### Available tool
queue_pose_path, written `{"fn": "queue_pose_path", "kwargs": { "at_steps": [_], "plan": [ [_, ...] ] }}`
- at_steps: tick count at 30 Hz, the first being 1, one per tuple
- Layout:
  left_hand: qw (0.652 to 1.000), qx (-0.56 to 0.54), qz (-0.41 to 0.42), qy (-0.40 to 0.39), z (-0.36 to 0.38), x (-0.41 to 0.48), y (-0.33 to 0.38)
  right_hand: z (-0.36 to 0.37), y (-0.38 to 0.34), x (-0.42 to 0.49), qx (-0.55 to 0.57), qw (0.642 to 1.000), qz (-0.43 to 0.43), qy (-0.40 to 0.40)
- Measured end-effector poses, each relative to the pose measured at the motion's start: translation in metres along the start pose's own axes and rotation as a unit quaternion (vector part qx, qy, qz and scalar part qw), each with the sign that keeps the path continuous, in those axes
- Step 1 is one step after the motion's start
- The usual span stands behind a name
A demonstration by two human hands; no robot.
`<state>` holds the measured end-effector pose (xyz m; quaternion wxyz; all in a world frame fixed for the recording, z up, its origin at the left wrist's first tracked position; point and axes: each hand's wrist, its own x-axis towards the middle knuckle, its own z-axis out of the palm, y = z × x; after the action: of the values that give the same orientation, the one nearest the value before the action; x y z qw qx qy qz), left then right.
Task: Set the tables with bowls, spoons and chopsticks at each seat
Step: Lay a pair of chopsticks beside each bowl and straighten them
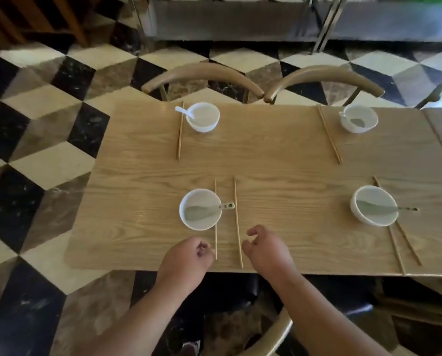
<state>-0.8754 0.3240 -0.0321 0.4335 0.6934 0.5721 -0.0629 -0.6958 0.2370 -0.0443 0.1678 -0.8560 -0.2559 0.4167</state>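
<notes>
Hovering over the near edge of the table (279,163), the left hand (189,255) is held with fingers loosely curled and nothing gripped. Its fingertips lie just beside the lower end of the left chopstick (215,227). The right hand (265,246) is likewise loosely curled and empty, near the right chopstick (236,214). The two sticks are laid apart (roughly parallel), the left one touching the near-left bowl (186,222), in which a spoon (202,211) is placed. Three further bowls (204,125) (348,127) (361,217) are set at the other seats, each with chopsticks (179,134) alongside.
</notes>
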Motion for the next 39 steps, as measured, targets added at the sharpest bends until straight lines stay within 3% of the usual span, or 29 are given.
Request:
{"fn": "queue_pose_path", "kwargs": {
  "at_steps": [13,39],
  "plan": [
    [0.997,-0.040,-0.016,0.059,0.055,0.057,-0.012,0.048,0.001,0.049,-0.017,0.998,0.008,0.053],
    [1.000,-0.013,0.012,-0.002,0.058,0.072,-0.017,0.062,-0.004,0.076,0.102,0.994,0.010,0.025]
  ]
}}
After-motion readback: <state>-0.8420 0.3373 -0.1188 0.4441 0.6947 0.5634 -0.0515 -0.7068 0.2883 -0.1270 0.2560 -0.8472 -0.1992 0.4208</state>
